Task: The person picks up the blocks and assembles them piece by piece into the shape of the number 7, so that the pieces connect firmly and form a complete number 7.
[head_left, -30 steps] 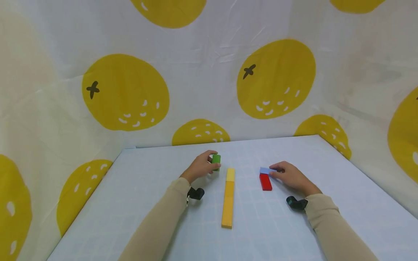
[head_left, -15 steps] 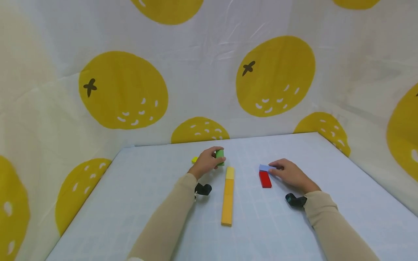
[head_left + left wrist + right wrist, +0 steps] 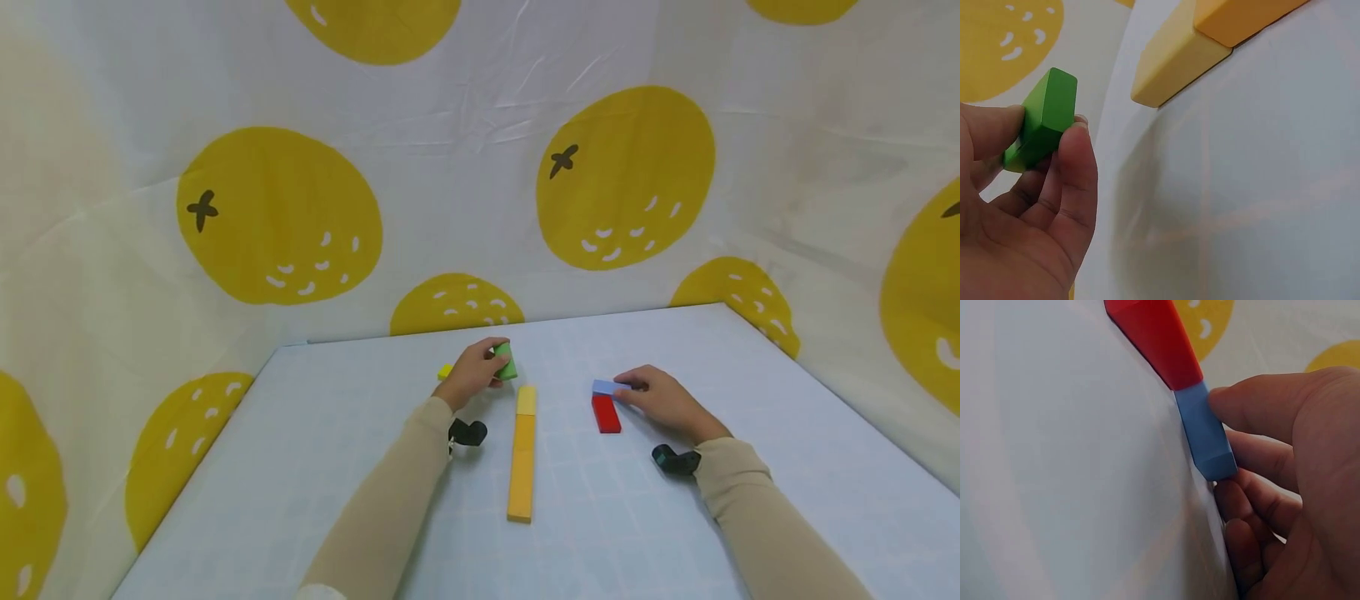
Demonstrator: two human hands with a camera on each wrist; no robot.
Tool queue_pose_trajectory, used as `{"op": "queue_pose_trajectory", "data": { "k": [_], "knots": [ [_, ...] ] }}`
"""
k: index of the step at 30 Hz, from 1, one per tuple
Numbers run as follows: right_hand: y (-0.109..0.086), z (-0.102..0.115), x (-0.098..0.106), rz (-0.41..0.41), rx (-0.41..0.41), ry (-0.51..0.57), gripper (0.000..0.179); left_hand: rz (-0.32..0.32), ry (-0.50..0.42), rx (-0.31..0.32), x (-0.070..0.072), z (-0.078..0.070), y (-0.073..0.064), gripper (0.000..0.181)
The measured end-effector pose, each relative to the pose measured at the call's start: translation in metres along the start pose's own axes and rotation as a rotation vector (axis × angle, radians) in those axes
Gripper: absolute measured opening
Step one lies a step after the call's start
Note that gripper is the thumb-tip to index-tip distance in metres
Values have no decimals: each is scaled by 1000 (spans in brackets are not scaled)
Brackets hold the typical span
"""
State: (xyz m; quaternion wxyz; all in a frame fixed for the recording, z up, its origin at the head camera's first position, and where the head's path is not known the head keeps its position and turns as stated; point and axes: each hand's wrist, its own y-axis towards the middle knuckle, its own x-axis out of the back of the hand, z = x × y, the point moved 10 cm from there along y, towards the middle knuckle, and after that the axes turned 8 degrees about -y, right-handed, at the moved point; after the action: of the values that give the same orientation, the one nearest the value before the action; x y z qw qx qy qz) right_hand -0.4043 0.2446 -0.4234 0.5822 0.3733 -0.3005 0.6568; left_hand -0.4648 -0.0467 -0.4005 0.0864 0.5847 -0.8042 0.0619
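My left hand (image 3: 471, 372) pinches a green block (image 3: 506, 362) between thumb and fingers. In the left wrist view this green block (image 3: 1044, 115) is held clear of the table, tilted. It is near the far end of a row made of a pale yellow block (image 3: 527, 400) and a long orange piece (image 3: 521, 467). To the right, my right hand (image 3: 663, 402) grips a blue block (image 3: 606, 387) lying crosswise at the far end of a red block (image 3: 606, 414). Up close in the right wrist view, the blue block (image 3: 1200, 425) meets the red block (image 3: 1160, 344) end to side.
A bright yellow block (image 3: 445, 372) lies behind my left wrist, partly hidden. The pale table (image 3: 300, 467) has its far edge against a white curtain (image 3: 465, 167) printed with large yellow fruit. Each wrist carries a small black camera (image 3: 468, 432).
My left hand has moved right and slightly away with the green block, which has tilted. The bright yellow block has come into sight behind it. My right hand stays at the blue block.
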Motion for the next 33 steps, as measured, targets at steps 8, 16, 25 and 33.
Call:
{"op": "queue_pose_trajectory", "data": {
  "k": [8, 16, 25, 33],
  "knots": [
    [3, -4, -2, 1, -13, 1, 49, -17, 33, 26, 1, 0, 3, 41],
    [1, -3, 3, -13, -8, -4, 46, -17, 23, 61, 0, 6, 6, 42],
    [1, -3, -1, -12, -11, 13, 47, -16, 94, 72, -1, 12, 11, 39],
    [0, -4, 0, -10, -32, 15, 46, -63, 167, 119, -3, 14, 13, 40]
  ]
}}
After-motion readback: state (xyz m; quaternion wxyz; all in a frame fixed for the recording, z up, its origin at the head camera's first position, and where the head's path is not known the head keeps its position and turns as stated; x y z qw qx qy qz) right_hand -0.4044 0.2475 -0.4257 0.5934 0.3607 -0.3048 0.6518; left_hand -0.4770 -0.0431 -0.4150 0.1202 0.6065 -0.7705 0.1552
